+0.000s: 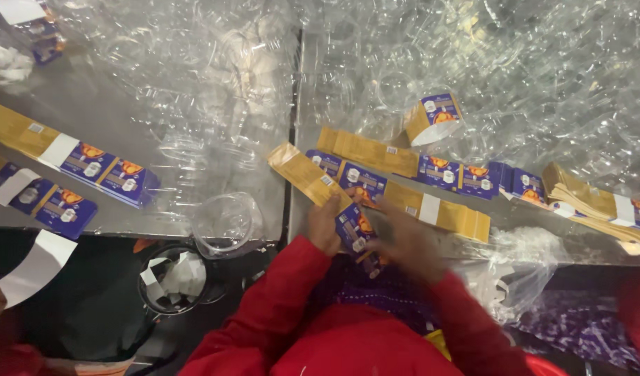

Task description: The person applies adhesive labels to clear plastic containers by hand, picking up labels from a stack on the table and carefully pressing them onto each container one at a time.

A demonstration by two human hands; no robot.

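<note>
Gripping flat label strip [325, 191]: left hand [325, 226] | right hand [407, 240] blurred, grasp unclear

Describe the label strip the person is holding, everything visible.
The label strip is a long flat band, gold for most of its length and purple with orange and white print at its near end. It looks like thin glossy card or paper. It slants from upper left, over the seam between the two metal tables, down to the hands. The left hand grips it near the purple part; the blurred right hand meets its lower end. More strips lie beside it on the right table.
</note>
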